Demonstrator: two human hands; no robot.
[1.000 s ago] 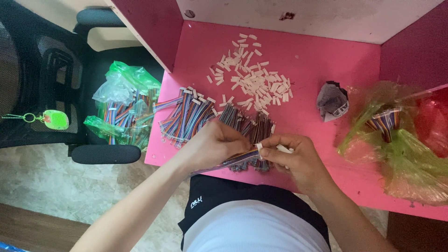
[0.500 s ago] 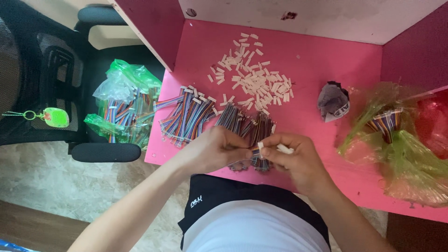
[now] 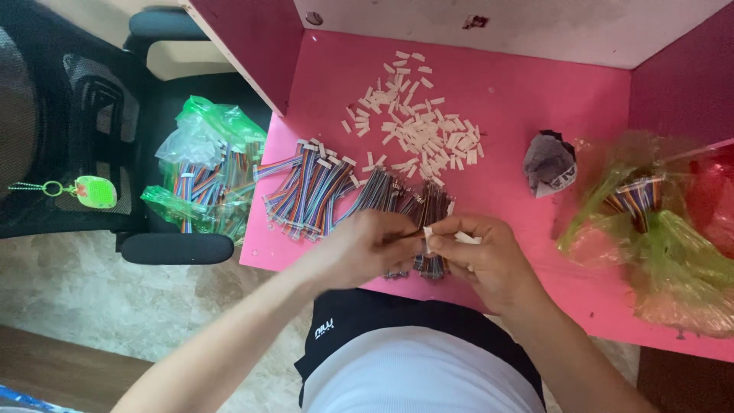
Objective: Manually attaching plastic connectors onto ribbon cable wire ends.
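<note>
Left hand (image 3: 375,246) pinching ribbon cable (image 3: 409,233), right hand (image 3: 482,256) clenched on white connector (image 3: 430,234), both just below the loose connector pile (image 3: 417,130) on pink counter (image 3: 520,115). Hands closer together than a second ago.

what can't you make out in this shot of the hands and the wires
Head view only:
- The white connector is mostly covered by the fingers of the left hand and right hand; whether it is seated cannot be told.
- The wire bundles beneath the hands are hidden.
- The green bag is cut off by the right edge.
- The small white pieces are too small for detail.
</note>
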